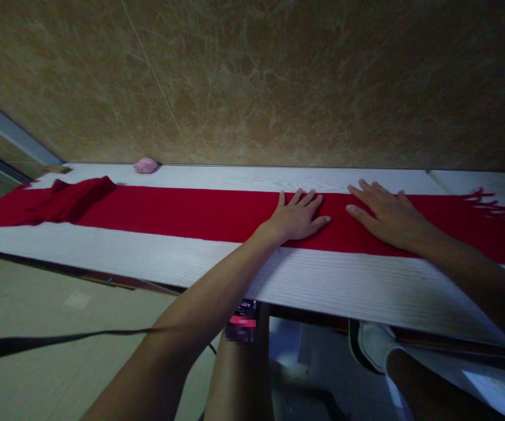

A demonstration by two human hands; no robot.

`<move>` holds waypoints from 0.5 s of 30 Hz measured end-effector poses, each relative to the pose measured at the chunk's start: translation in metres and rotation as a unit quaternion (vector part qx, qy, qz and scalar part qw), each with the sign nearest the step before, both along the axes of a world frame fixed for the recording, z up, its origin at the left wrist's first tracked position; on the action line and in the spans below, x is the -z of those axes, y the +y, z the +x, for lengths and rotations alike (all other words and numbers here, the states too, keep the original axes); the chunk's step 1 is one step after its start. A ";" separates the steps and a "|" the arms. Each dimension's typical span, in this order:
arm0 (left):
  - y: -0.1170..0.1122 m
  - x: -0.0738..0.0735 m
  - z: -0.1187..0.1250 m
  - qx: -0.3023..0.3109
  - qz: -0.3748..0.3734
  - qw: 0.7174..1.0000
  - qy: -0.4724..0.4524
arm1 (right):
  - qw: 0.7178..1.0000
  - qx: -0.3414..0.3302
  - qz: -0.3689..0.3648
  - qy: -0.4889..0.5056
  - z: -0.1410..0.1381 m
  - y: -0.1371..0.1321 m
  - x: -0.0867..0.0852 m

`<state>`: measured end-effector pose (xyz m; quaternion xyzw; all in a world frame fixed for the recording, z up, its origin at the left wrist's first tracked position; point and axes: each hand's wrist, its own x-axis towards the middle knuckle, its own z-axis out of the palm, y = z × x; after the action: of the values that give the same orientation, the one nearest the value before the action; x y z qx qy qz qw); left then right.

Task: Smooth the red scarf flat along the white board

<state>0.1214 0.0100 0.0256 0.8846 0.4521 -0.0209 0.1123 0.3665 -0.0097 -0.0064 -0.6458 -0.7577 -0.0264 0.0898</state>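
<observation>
A long red scarf (191, 211) stretches across a white wood-grain tabletop (358, 280). Its right end carries a fringe and lies flat, while toward the left the cloth is bunched in folds. My left hand (298, 217) rests palm down on the middle of the scarf, fingers spread. To its right, my right hand (386, 213) also lies on the cloth with its fingers apart. A short stretch of flat red fabric shows between the two hands. Neither hand grips anything.
A small pink object (146, 165) sits at the back edge against a brown marbled wall (252, 82). A dark strap (59, 342) crosses the lower left. Below the table's front edge are a phone-like screen (242, 321), my legs and a light shoe (373, 345).
</observation>
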 end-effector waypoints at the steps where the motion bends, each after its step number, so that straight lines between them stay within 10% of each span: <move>1: 0.000 0.000 0.000 0.000 0.002 1.000 0.000 | 1.000 -0.004 -0.006 0.000 -0.001 0.000 0.001; 15: -0.002 -0.003 0.000 -0.006 -0.009 1.000 -0.001 | 1.000 0.008 -0.026 0.002 0.013 0.005 0.010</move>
<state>0.1212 0.0080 0.0289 0.8809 0.4571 -0.0236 0.1203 0.3795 -0.0047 -0.0161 -0.6543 -0.7526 -0.0061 0.0737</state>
